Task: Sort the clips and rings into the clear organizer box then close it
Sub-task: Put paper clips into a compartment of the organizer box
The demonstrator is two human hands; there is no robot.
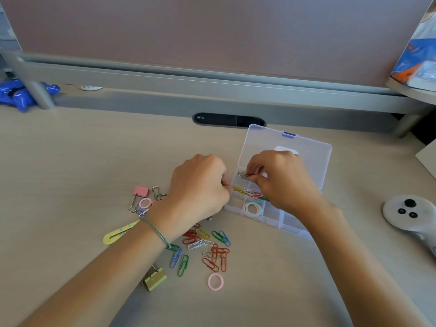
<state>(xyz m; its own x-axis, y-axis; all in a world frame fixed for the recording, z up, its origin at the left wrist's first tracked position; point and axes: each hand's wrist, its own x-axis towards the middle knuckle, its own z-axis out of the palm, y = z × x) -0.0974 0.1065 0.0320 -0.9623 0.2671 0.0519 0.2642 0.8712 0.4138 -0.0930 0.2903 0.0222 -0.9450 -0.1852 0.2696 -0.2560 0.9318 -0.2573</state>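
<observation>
The clear organizer box (273, 218) lies open on the desk, its lid (306, 147) tilted back. One compartment holds coloured paper clips (250, 192), another holds rings (253, 208). My right hand (280, 180) hovers over the box's far compartment, fingers pinched on a small metal clip (243, 175). My left hand (200, 190) rests fisted against the box's left edge; what it holds is hidden. Loose paper clips (207, 249), a pink ring (215, 282), a yellow-green binder clip (154, 278), a pink binder clip (141, 191) and a large yellow clip (118, 234) lie on the desk.
A white controller (405, 214) lies at the right. A black cable slot (228, 120) sits behind the box, below a grey partition rail. A blue object (21, 94) lies at the far left. A paper corner (427, 156) shows at the right edge.
</observation>
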